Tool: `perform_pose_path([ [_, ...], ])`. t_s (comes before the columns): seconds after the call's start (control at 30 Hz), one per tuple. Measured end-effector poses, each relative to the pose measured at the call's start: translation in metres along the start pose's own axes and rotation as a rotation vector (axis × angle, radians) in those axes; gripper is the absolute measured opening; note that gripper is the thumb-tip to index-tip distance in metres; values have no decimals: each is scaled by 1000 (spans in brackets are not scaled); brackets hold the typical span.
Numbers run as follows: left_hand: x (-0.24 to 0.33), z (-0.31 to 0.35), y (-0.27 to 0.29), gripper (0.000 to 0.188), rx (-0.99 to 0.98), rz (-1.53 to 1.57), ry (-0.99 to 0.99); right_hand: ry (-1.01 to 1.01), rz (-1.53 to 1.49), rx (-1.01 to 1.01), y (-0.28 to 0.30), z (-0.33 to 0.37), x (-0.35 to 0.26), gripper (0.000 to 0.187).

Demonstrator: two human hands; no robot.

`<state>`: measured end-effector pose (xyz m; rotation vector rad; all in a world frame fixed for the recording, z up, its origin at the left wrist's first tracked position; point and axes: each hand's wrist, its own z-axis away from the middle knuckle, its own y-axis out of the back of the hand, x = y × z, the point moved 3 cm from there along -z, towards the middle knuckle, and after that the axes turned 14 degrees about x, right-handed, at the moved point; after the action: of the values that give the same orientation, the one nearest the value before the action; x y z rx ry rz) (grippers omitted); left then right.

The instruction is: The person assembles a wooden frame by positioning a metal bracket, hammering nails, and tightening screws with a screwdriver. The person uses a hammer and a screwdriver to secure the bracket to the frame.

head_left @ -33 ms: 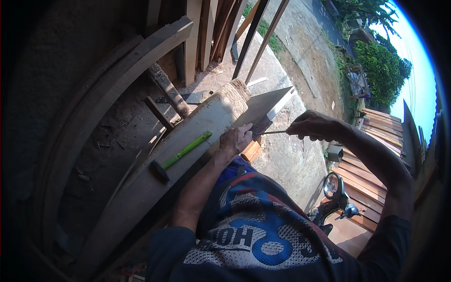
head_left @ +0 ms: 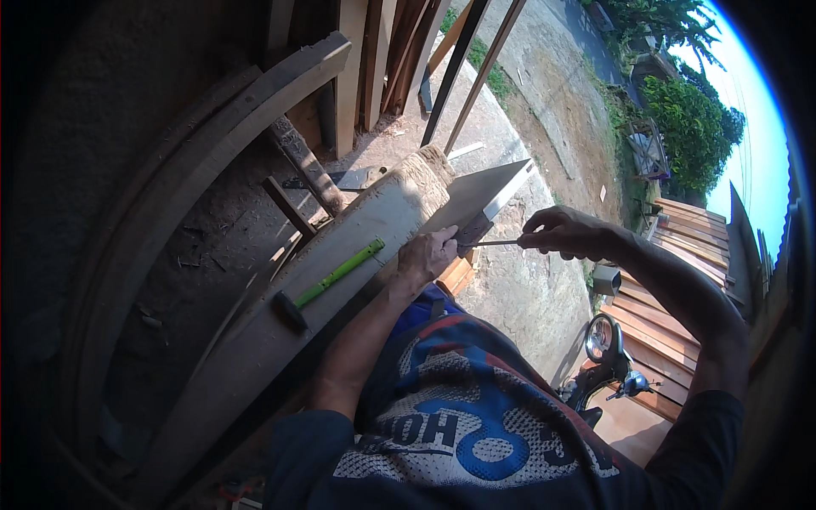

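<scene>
My left hand (head_left: 423, 257) is closed at the edge of a wooden panel (head_left: 478, 191), its fingertips pressing a small dark plate, which looks like a hinge, (head_left: 473, 231) against that edge. Out to the right, my right hand (head_left: 563, 233) is closed around the end of a screwdriver (head_left: 497, 243). Its thin metal shaft runs level to the plate, while its handle is hidden in my fingers. A hammer (head_left: 340, 274) with a green handle and dark head lies on the thick bench plank (head_left: 246, 361), left of my left forearm.
A curved timber (head_left: 212, 136) arcs over the left side. Upright boards (head_left: 357, 76) lean at the far end of the bench. Stacked planks (head_left: 671, 331) and a parked motorcycle (head_left: 608, 365) stand to the right, beyond the concrete floor (head_left: 527, 289).
My right hand's fingers have shifted slightly around the screwdriver. The left hand, plate, panel and hammer keep their places.
</scene>
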<state>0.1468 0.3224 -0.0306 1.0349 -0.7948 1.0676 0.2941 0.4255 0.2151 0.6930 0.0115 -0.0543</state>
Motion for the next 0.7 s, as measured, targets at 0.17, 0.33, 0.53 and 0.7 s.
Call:
perform_pose_path([
  [0.17, -5, 3, -5, 50, 24, -4, -18, 1017, 975, 358, -33, 35, -13, 29],
  [0.33, -2, 2, -7, 51, 41, 3, -45, 270, 254, 81, -1, 0, 1, 32],
  [0.53, 6, 11, -7, 71, 59, -139, -224, 552, 414, 209, -20, 14, 2, 48],
  [0.7, 15, 3, -10, 78, -120, -350, -113, 1017, 973, 397, -30, 32, -6, 24],
])
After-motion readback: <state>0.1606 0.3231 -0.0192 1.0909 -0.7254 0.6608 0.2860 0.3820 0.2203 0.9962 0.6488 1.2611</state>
